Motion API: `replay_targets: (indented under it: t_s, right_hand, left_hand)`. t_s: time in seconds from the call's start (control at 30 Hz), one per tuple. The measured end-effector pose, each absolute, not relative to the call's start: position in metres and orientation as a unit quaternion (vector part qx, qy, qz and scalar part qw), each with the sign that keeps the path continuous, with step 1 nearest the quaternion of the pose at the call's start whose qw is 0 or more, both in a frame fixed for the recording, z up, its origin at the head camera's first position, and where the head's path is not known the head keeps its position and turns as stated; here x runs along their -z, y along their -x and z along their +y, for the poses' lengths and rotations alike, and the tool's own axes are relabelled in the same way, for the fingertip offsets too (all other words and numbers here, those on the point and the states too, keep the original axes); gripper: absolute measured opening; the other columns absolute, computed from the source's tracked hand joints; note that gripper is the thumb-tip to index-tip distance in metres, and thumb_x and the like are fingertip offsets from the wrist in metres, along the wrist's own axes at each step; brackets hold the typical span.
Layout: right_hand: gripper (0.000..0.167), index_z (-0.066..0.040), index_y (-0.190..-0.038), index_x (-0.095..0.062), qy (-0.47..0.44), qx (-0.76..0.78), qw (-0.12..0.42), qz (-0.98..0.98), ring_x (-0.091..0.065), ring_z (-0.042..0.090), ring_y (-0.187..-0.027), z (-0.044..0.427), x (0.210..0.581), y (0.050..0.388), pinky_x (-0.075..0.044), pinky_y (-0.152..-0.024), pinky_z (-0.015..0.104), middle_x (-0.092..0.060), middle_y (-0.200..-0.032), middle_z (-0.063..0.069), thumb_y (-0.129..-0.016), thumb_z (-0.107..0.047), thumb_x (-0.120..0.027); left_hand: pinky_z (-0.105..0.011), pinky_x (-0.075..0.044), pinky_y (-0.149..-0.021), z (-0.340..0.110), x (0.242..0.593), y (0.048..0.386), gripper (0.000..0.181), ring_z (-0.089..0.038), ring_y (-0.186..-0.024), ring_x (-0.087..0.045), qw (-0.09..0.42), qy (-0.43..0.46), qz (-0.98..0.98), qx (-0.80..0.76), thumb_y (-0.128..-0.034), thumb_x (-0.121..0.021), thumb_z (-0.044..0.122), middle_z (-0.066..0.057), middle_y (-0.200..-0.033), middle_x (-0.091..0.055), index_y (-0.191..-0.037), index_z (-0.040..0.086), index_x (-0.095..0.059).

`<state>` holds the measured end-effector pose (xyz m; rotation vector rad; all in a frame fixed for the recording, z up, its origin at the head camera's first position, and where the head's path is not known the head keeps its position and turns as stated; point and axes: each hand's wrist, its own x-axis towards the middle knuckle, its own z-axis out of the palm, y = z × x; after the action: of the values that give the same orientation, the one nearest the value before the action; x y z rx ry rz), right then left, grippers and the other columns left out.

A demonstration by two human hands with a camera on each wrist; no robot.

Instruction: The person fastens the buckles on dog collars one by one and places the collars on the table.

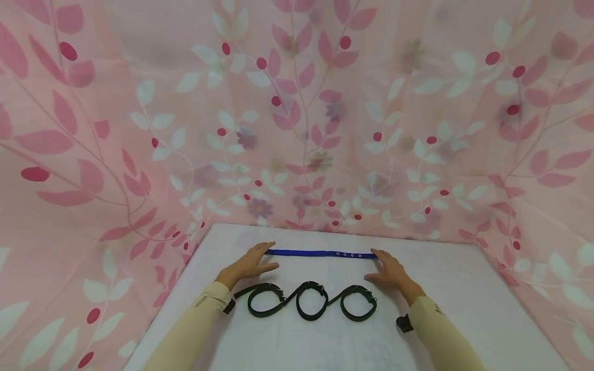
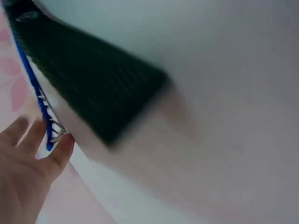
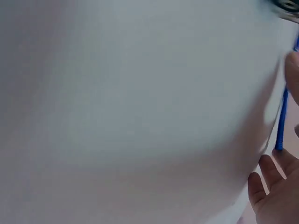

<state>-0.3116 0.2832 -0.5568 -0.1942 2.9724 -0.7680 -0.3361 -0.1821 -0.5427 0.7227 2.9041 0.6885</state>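
A blue strap with metal eyelets lies stretched straight across the back part of the white table. My left hand is at its left end, thumb spread away from the fingers. In the left wrist view, a metal buckle shows at that end beside the fingertips. The right hand is at the other end, fingertips touching the strap, its thumb apart. Nearer to me lies a dark green strap with buckles, looped into three rings in a row. Its left tail, large and blurred, fills part of the left wrist view.
The white table is enclosed at the back and both sides by pink leaf-patterned cloth. Black wrist bands sit at the sleeve cuffs.
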Motion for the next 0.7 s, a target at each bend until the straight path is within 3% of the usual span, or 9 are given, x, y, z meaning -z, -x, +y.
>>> replay_targets:
  t_s: [0.13, 0.3, 0.4, 0.5, 0.6, 0.7]
  right_hand:
    - [0.084, -0.005, -0.147, -0.043, 0.041, 0.308, 0.035, 0.95, -0.031, 0.051, -0.14, 0.285, 0.557, 0.319, -0.025, -0.111, 0.068, -0.039, -0.151, 0.028, -0.08, -0.037, -0.082]
    - [0.052, 0.001, -0.128, -0.061, 0.009, 0.353, 0.024, 0.935, -0.05, 0.043, -0.123, 0.286, 0.563, 0.323, -0.038, -0.107, 0.059, -0.058, -0.131, 0.025, -0.086, -0.025, -0.076]
    - [0.035, 0.0, -0.117, -0.067, -0.014, 0.378, 0.033, 0.925, -0.056, 0.035, -0.108, 0.287, 0.565, 0.324, -0.045, -0.099, 0.053, -0.064, -0.116, 0.02, -0.089, -0.019, -0.074]
    - [0.029, -0.003, -0.113, -0.068, -0.034, 0.376, 0.047, 0.925, -0.055, 0.031, -0.102, 0.287, 0.566, 0.325, -0.045, -0.095, 0.051, -0.063, -0.113, 0.017, -0.09, -0.02, -0.072]
    - [0.03, -0.003, -0.111, -0.068, -0.042, 0.371, 0.053, 0.926, -0.055, 0.03, -0.102, 0.288, 0.566, 0.325, -0.045, -0.094, 0.05, -0.062, -0.113, 0.016, -0.089, -0.023, -0.073]
    - [0.029, -0.003, -0.108, -0.068, -0.04, 0.377, 0.049, 0.924, -0.056, 0.029, -0.099, 0.288, 0.567, 0.324, -0.046, -0.092, 0.048, -0.064, -0.11, 0.015, -0.088, -0.023, -0.074]
  left_hand:
    - [-0.06, -0.037, -0.108, -0.182, 0.548, 0.347, 0.073, -0.043, -0.137, -0.04, 0.012, -0.217, 0.942, -0.257, -0.0889, -0.071, 0.047, -0.021, -0.147, -0.045, -0.147, 0.009, -0.046]
    - [-0.059, -0.044, -0.099, -0.185, 0.544, 0.352, 0.054, -0.047, -0.123, -0.048, -0.028, -0.169, 0.944, -0.281, -0.0874, -0.076, 0.02, -0.027, -0.134, -0.052, -0.135, 0.004, -0.056]
    - [-0.056, -0.044, -0.101, -0.188, 0.543, 0.353, 0.041, -0.045, -0.122, -0.052, -0.004, -0.156, 0.939, -0.305, -0.0877, -0.072, 0.007, -0.026, -0.129, -0.057, -0.127, 0.0, -0.062]
    - [-0.051, -0.048, -0.098, -0.193, 0.546, 0.355, 0.029, -0.038, -0.113, -0.06, 0.029, -0.157, 0.934, -0.32, -0.0851, -0.071, 0.001, -0.021, -0.118, -0.066, -0.114, -0.001, -0.069]
    - [-0.039, -0.053, -0.084, -0.198, 0.551, 0.357, 0.021, -0.026, -0.095, -0.062, 0.062, -0.144, 0.925, -0.347, -0.0827, -0.072, 0.0, -0.014, -0.105, -0.07, -0.103, 0.002, -0.073]
    - [-0.03, -0.05, -0.069, -0.204, 0.555, 0.358, 0.019, -0.018, -0.08, -0.058, 0.103, -0.125, 0.906, -0.392, -0.0813, -0.075, 0.0, -0.009, -0.094, -0.069, -0.1, 0.002, -0.073]
